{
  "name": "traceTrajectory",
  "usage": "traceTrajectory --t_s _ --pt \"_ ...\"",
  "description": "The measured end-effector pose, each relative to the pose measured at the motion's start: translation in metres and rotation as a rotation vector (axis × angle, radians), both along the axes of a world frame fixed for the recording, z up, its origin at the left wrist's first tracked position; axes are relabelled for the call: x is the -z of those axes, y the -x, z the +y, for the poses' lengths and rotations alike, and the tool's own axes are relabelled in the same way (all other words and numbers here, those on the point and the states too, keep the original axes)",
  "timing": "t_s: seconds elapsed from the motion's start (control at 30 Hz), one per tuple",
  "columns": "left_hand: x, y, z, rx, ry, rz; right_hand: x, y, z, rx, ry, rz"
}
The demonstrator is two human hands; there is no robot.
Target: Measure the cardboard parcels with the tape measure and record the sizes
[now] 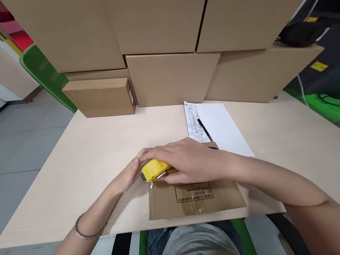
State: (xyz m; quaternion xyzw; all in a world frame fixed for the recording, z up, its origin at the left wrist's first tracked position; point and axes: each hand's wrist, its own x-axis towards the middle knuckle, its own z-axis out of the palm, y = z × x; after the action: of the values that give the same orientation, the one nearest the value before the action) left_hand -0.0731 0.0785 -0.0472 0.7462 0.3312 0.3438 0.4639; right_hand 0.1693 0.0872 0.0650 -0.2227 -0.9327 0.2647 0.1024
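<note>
Item 1. Flat cardboard parcel (194, 197), brown, lay at the near edge of the table (77, 164), directly in front of me. A printed label faced up on its top, under a strip of clear tape. The far end of the parcel sat beneath both of my hands.

Item 2. Left hand (128, 177), reaching in from the near left with a bracelet (88, 232) on the wrist. It was loosely curled, fingertips resting at the parcel's far left corner and touching the blunt end of the cutter. I could not tell whether it truly gripped anything.

Item 3. Right hand (190, 160), reaching across from the right, palm down, fingers closed over the yellow cutter (154, 169). The cutter lay low against the parcel's far edge, pointing left; only its left end and a bit of metal showed past my fingers, the rest hidden under the palm.

Item 4. White sheet of paper (220, 127), just beyond my right hand, with dense print down its left margin. Its near corner lay tucked behind the parcel.

Item 5. Black pen (204, 130), resting slantwise on the sheet.

Item 6. Small closed carton (100, 97), at the far left of the table.

Item 7. Stack of large cardboard boxes (161, 40), ranged along the table's far edge, touching one another, two tiers high.
</note>
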Motion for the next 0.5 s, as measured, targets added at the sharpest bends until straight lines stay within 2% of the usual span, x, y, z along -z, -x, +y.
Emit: traceTrajectory --t_s 0.07,0.13,0.2,0.27,0.37,0.5 --pt "-0.016 0.0 -0.004 0.018 -0.032 0.141 -0.006 -0.019 -0.001 0.03 0.016 0.042" --pt "-0.036 -0.006 -0.014 -0.032 -0.104 0.395 -0.012 -0.047 -0.006 0.013 0.069 0.093" --pt "-0.056 -0.019 -0.03 -0.12 -0.264 0.596 -0.014 -0.072 -0.014 -0.053 0.164 0.122" --pt "-0.069 -0.037 -0.049 -0.097 -0.438 0.624 -0.011 -0.089 -0.026 -0.12 0.268 0.113" --pt "-0.072 -0.061 -0.072 0.072 -0.532 0.57 -0.003 -0.094 -0.042 -0.155 0.36 0.029" --pt "-0.058 -0.07 -0.081 0.19 -0.615 0.557 0.001 -0.088 -0.044 -0.113 0.312 -0.008"
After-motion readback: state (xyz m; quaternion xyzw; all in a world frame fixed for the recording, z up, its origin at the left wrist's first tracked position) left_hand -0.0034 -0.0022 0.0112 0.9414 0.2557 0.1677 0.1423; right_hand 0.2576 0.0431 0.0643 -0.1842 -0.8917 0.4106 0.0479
